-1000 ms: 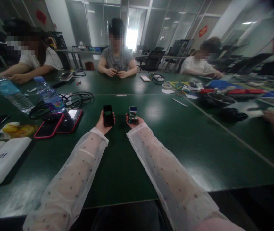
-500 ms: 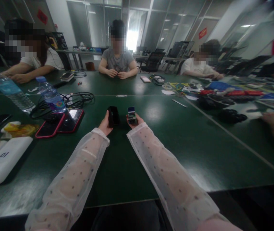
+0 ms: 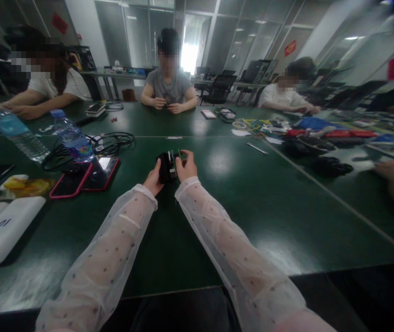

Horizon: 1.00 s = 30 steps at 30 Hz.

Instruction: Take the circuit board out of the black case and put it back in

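Observation:
My left hand (image 3: 154,178) is wrapped round a small black case (image 3: 164,168) above the green table (image 3: 183,240). Close against its right side is a small electronic module (image 3: 172,166) with green board edges and silvery parts. My right hand (image 3: 186,167) grips this module between thumb and fingers, its back turned partly to the camera. The module stands on edge, and its left side meets or overlaps the case; whether it sits inside cannot be made out.
Two red-edged phones (image 3: 102,174), a white device (image 3: 10,230) and two bottles (image 3: 70,138) lie or stand left. Black cables (image 3: 117,138) are behind them. A wrench (image 3: 257,148) and cluttered parts (image 3: 321,133) are right. Several people sit around the table.
My right hand has moved left and turned over, bringing the module from apart to against the black case. My left hand has stayed nearly in place, still holding the case.

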Motion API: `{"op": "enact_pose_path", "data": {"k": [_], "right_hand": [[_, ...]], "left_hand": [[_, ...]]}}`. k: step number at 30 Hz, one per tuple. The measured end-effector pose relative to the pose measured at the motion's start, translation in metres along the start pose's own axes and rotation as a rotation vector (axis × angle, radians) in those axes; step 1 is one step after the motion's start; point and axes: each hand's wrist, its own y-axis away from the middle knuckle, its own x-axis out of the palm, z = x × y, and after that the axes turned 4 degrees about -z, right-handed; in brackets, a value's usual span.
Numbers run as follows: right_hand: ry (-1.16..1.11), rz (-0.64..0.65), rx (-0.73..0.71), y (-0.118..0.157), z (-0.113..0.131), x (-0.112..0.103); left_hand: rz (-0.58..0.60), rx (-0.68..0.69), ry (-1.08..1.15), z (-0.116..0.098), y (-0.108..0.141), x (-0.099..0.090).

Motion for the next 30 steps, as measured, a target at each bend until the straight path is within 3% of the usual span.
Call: {"op": "enact_pose_path", "data": {"k": [4,8,12,15,17,19,23,30], "right_hand": [[0.071,-0.01,-0.176,0.011,0.003,0.009],[0.014,0.04,-0.164,0.011,-0.002,0.011],[-0.122,0.08,0.057,-0.008,-0.012,0.002],[-0.262,0.055,0.352,-0.024,-0.021,-0.016],[-0.417,0.096,0.582,-0.029,-0.027,-0.032],[-0.583,0.108,0.72,-0.031,-0.031,-0.046],[-0.746,0.1,0.767,-0.03,-0.035,-0.059],[-0.766,0.126,0.771,-0.031,-0.037,-0.057]], "left_hand": [[-0.061,0.12,-0.101,0.002,0.002,0.002],[-0.024,0.106,-0.061,0.004,0.001,0.001],[-0.042,-0.023,0.043,0.0,0.001,-0.002],[-0.001,-0.093,0.209,-0.006,0.003,-0.006],[0.009,-0.099,0.249,-0.01,0.005,-0.008],[0.007,-0.092,0.23,-0.012,0.006,-0.009],[0.003,-0.067,0.103,-0.014,0.011,-0.007],[0.027,-0.054,0.065,-0.013,0.015,-0.003]]}}
